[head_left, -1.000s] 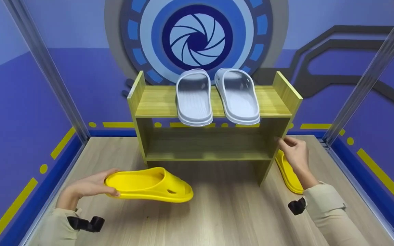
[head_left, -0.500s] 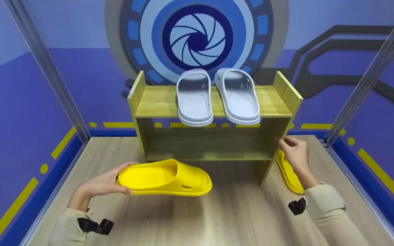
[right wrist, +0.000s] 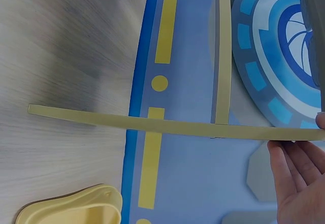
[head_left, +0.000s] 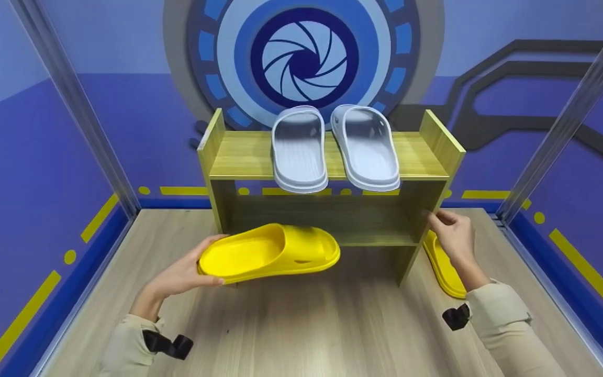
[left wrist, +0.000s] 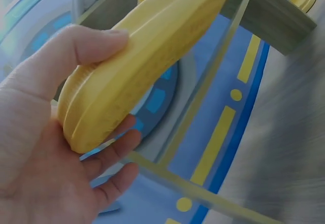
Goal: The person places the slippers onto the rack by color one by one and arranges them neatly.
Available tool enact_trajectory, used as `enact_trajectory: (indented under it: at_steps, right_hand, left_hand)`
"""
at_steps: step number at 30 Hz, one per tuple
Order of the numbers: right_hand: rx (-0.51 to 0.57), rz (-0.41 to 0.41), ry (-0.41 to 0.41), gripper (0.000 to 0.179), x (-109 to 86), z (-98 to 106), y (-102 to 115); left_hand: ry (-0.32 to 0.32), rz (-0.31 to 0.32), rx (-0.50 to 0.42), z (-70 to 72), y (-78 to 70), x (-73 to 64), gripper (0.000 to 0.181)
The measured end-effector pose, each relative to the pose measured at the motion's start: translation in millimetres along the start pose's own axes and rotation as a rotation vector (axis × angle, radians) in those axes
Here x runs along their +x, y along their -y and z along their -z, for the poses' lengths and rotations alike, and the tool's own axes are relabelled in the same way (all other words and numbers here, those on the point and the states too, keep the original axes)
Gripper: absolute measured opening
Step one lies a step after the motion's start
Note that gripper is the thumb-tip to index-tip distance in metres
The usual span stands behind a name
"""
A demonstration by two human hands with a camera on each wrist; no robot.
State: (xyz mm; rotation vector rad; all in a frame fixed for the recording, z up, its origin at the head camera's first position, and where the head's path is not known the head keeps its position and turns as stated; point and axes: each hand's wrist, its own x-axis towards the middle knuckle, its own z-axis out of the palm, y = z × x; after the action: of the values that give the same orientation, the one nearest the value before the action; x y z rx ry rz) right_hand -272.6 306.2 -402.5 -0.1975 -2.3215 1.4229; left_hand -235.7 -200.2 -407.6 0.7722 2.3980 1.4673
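Head view alone shows whole grey slippers (head_left: 300, 152) atop the rack (head_left: 246, 154), upper centre (left hand (head_left: 183, 272) clasps yellow slipper (head_left: 246, 255), right hand (head_left: 454, 235) pinches rack).

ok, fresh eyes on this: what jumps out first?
The bright yellow slipper, gripped at its heel by the left hand in front of the wooden rack. Next, the two pale grey slippers side by side on its top shelf, and the big round emblem on the wall behind.
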Motion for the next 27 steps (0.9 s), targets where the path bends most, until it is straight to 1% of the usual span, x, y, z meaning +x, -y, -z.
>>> enact_trajectory:
  at_steps: [6, 12, 14, 19, 21, 24, 26, 27]
  right_hand:
    - [0.006, -0.017, 0.013, 0.047, -0.7, 0, 0]
    - [0.023, -0.025, 0.026, 0.047, -1.3, 1, 1]
    - [0.023, -0.026, 0.028, 0.048, -1.2, 1, 1]
    - [0.024, -0.022, 0.023, 0.047, -1.0, 1, 1]
    - [0.02, -0.015, 0.021, 0.047, -1.0, 1, 1]
    - [0.017, -0.007, 0.018, 0.045, -1.2, 1, 0]
    - [0.014, -0.003, 0.019, 0.044, -1.2, 1, 0]
    - [0.013, -0.002, 0.018, 0.044, -1.2, 1, 0]
  left_hand:
    - [-0.06, 0.024, -0.014, -10.0, 12.2, 8.9, 0.078]
    - [-0.125, 0.061, -0.031, -20.1, 17.9, 15.0, 0.082]
    - [-0.145, 0.072, -0.038, -23.4, 16.5, 16.1, 0.083]
    - [-0.208, 0.075, -0.045, -33.7, 2.0, 15.7, 0.083]
    - [-0.239, 0.083, -0.045, -38.4, 2.0, 16.8, 0.083]
    - [-0.287, 0.11, -0.03, -45.2, 11.1, 20.3, 0.085]
    - [-0.318, 0.118, -0.018, -49.7, 18.5, 22.9, 0.086]
    - [-0.336, 0.112, -0.003, -52.0, 20.7, 23.7, 0.086]
